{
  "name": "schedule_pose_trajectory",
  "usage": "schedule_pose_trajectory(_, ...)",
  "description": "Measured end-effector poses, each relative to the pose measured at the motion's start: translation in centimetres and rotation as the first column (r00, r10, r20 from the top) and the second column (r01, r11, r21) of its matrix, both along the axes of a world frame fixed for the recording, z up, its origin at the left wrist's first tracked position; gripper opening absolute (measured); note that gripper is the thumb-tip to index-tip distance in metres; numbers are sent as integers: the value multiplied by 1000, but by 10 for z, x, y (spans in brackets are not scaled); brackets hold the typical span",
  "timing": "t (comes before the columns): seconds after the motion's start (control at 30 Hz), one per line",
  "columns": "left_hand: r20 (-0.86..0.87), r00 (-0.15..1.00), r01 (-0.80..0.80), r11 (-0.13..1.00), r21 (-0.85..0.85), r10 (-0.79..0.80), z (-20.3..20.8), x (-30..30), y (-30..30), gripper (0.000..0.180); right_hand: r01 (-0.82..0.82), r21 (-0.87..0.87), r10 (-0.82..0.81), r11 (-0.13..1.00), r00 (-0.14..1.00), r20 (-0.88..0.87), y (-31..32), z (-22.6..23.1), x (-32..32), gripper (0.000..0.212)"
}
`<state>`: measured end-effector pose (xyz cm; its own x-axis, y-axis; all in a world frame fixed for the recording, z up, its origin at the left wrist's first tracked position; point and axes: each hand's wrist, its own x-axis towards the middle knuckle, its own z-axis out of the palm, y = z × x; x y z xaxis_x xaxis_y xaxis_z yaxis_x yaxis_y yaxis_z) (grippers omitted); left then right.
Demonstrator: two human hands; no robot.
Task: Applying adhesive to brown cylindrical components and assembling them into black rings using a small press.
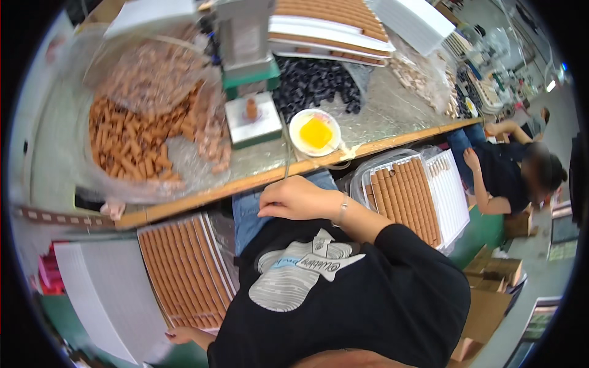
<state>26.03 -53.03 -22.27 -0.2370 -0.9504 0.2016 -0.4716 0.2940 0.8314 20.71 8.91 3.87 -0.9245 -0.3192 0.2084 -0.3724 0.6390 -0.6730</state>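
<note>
My left hand is low at the left, by the near corner of a white tray lined with rows of brown cylinders. Its fingers look drawn together; whether they pinch anything is too small to make out. In front of my body, below the table edge, my right hand hangs with curled fingers, their inside hidden. Above it on the table stands a small grey and green press. One brown piece sits upright on its white base plate. Beside this is a white bowl with something yellow inside.
Loose brown cylinders and plastic bags lie at the table's left. Black pieces are heaped behind the bowl, with stacked trays beyond. A filled tray stands at my right. Farther right sits another person, near cardboard boxes.
</note>
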Motion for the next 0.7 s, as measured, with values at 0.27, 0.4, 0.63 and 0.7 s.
schedule_pose_trajectory(0.27,-72,336,940,339,-33,-939,118,-108,288,14,-693,-435,372,575,695,-616,94,183,67,43)
schedule_pose_trajectory(0.4,-299,-254,958,-283,56,-920,185,-135,450,16,-661,-487,47,571,619,-784,73,194,82,32)
schedule_pose_trajectory(0.63,-895,-52,591,-736,330,-443,253,-196,689,62,-654,-488,207,579,696,-687,209,160,71,48)
schedule_pose_trajectory(0.7,-908,150,595,-698,399,-391,252,-229,716,73,-330,-833,-438,445,731,-524,256,109,55,66)
